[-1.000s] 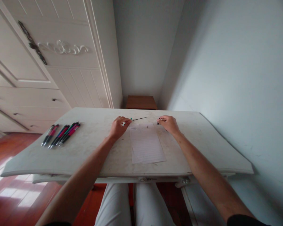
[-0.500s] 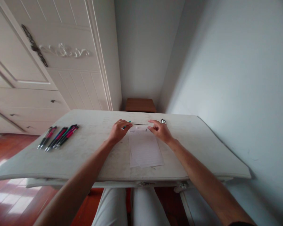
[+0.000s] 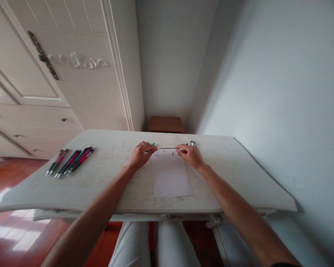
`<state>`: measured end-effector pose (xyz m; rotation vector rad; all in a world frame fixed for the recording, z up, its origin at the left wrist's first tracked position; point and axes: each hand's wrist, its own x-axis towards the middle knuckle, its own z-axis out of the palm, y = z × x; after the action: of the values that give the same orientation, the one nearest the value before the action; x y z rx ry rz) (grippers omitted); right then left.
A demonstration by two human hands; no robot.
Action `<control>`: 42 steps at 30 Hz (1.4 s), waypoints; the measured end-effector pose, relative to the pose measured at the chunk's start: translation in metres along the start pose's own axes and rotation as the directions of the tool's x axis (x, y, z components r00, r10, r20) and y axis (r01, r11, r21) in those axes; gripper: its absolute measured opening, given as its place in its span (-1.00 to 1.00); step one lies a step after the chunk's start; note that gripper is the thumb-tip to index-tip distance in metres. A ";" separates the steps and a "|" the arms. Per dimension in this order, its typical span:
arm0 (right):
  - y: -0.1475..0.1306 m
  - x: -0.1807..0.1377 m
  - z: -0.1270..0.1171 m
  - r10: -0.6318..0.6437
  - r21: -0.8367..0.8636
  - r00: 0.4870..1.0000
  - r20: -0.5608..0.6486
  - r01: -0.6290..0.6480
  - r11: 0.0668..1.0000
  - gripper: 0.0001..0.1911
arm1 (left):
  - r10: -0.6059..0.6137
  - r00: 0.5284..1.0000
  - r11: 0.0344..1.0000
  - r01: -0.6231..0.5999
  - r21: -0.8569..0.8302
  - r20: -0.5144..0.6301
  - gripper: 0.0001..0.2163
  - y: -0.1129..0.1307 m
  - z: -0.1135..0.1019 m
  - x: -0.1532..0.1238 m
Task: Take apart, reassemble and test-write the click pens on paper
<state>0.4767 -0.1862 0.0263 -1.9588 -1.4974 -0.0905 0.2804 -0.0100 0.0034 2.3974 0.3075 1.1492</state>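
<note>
Because right hand (image 3: 193, 155) pinches thin dark rod (image 3: 169, 148) by one end, rod, between both hands' fingertips, may drop toward paper (image 3: 171, 176) below if pinch loosens. Left hand (image 3: 140, 155) closed on teal piece (image 3: 153, 144); whether also on rod, cannot tell.

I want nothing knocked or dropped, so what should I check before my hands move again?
1. Right hand on the thin dark rod: ok, fingers pinch its right end.
2. Left hand holding the green piece: ok.
3. Rod's left end gripped: cannot tell, too small.
4. Paper lying on the desk: ok.
5. Pens apart from the left hand: ok, grouped farther left.
</note>
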 end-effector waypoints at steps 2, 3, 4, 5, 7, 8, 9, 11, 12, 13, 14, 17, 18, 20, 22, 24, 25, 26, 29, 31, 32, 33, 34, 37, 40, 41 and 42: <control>0.003 0.001 0.000 0.005 0.009 1.000 -0.022 -0.005 1.000 -0.72 | -0.020 1.000 1.000 0.020 0.009 -0.011 -0.81 -0.003 -0.001 0.000; 0.005 0.001 0.000 0.004 0.015 1.000 -0.030 -0.004 1.000 -0.72 | -0.029 0.999 1.000 0.029 0.009 -0.014 -0.81 -0.003 -0.001 0.000; 0.005 0.001 0.000 0.002 0.022 0.999 -0.037 -0.001 1.000 -0.71 | -0.034 0.999 0.999 0.034 0.007 -0.013 -0.81 -0.004 -0.002 0.000; 0.006 0.001 0.000 -0.003 0.030 0.999 -0.041 0.004 1.000 -0.71 | -0.034 0.999 0.999 0.034 0.001 -0.010 -0.81 -0.004 -0.002 0.000; 0.005 0.001 0.001 -0.019 0.045 0.999 -0.038 0.020 0.999 -0.71 | -0.022 1.000 1.000 0.022 -0.013 -0.001 -0.81 -0.003 -0.002 0.000; 0.005 0.001 0.002 -0.025 0.052 0.999 -0.033 0.027 0.998 -0.71 | -0.016 1.000 1.000 0.016 -0.022 0.003 -0.81 -0.003 -0.001 0.000; 0.004 0.000 0.002 -0.030 0.058 0.999 -0.026 0.031 0.998 -0.71 | -0.011 1.000 0.999 0.011 -0.030 0.005 -0.81 -0.002 -0.001 0.000; 0.002 -0.001 0.003 -0.034 0.064 0.999 -0.013 0.035 0.997 -0.71 | -0.009 1.000 0.999 0.009 -0.042 0.002 -0.80 -0.001 0.000 0.001; 0.002 -0.001 0.004 -0.036 0.065 0.999 -0.008 0.036 0.997 -0.72 | -0.010 1.000 0.999 0.010 -0.046 0.004 -0.79 -0.001 0.000 0.001; 0.001 -0.001 0.004 -0.037 0.066 0.999 -0.004 0.037 0.997 -0.72 | -0.012 1.000 0.999 0.012 -0.048 0.009 -0.79 0.000 0.000 0.001; 0.001 -0.002 0.004 -0.038 0.066 0.999 -0.001 0.038 0.997 -0.72 | -0.013 1.000 0.999 0.014 -0.048 0.016 -0.80 0.000 0.000 0.001; 0.001 -0.002 0.005 -0.040 0.070 0.999 0.003 0.040 0.997 -0.73 | -0.018 0.998 0.999 0.021 -0.042 0.055 -0.80 0.003 -0.002 0.000; 0.001 -0.002 0.005 -0.042 0.071 0.999 0.001 0.042 0.997 -0.73 | -0.020 0.998 0.999 0.022 -0.038 0.067 -0.80 0.004 -0.002 0.000; 0.002 -0.001 0.005 -0.046 0.072 0.999 -0.001 0.046 0.996 -0.72 | -0.025 0.996 0.999 0.028 -0.032 0.082 -0.80 0.005 -0.002 0.001; 0.002 -0.001 0.005 -0.045 0.069 0.999 0.001 0.045 0.997 -0.72 | -0.036 0.996 0.999 0.039 -0.027 0.088 -0.79 0.005 -0.002 0.001; 0.003 -0.001 0.006 -0.039 0.062 0.999 0.008 0.039 0.997 -0.73 | -0.048 0.995 0.998 0.050 -0.023 0.091 -0.78 0.004 -0.002 0.001; 0.003 -0.001 0.006 -0.036 0.058 0.999 0.009 0.036 0.998 -0.73 | -0.053 0.994 0.998 0.055 -0.021 0.092 -0.78 0.004 -0.002 0.001; 0.004 -0.001 0.006 -0.036 0.055 0.999 0.011 0.035 0.998 -0.73 | -0.055 0.994 0.998 0.057 -0.019 0.094 -0.79 0.004 -0.002 0.001; 0.005 -0.001 0.006 -0.034 0.060 0.999 0.009 0.034 0.998 -0.73 | -0.055 0.994 0.998 0.056 -0.008 0.097 -0.80 0.003 -0.002 0.001; 0.006 -0.001 0.005 -0.026 0.068 1.000 0.001 0.025 0.997 -0.72 | -0.053 0.994 0.999 0.053 0.003 0.094 -0.80 0.002 -0.003 0.001; 0.006 -0.001 0.005 -0.019 0.069 1.000 -0.008 0.019 0.997 -0.72 | -0.053 0.995 0.999 0.052 0.008 0.087 -0.80 0.001 -0.003 0.001; 0.007 0.000 0.004 -0.010 0.066 1.000 -0.023 0.011 0.998 -0.72 | -0.054 0.995 0.998 0.053 0.013 0.079 -0.81 0.001 -0.003 0.001; 0.008 0.000 0.003 0.000 0.060 0.999 -0.038 0.002 0.998 -0.72 | -0.056 0.996 0.998 0.055 0.020 0.072 -0.80 0.001 -0.004 0.001; 0.010 0.001 0.001 0.030 0.039 0.997 -0.072 -0.027 0.999 -0.73 | -0.070 0.995 0.997 0.067 0.047 0.065 -0.80 0.000 -0.005 0.002; 0.012 0.002 -0.001 0.051 0.015 0.995 -0.083 -0.050 0.999 -0.75 | -0.089 0.994 0.994 0.084 0.071 0.065 -0.80 -0.001 -0.005 0.001; 0.012 0.002 -0.002 0.061 0.003 0.994 -0.085 -0.061 0.998 -0.76 | -0.096 0.993 0.993 0.091 0.080 0.061 -0.81 -0.002 -0.005 0.001; 0.013 0.002 -0.002 0.074 -0.013 0.994 -0.086 -0.075 0.997 -0.77 | -0.103 0.993 0.991 0.098 0.089 0.057 -0.81 -0.003 -0.005 0.001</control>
<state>0.4893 -0.1868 0.0232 -1.9957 -1.3713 -0.1521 0.2768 -0.0058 0.0052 2.4555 0.4606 1.0353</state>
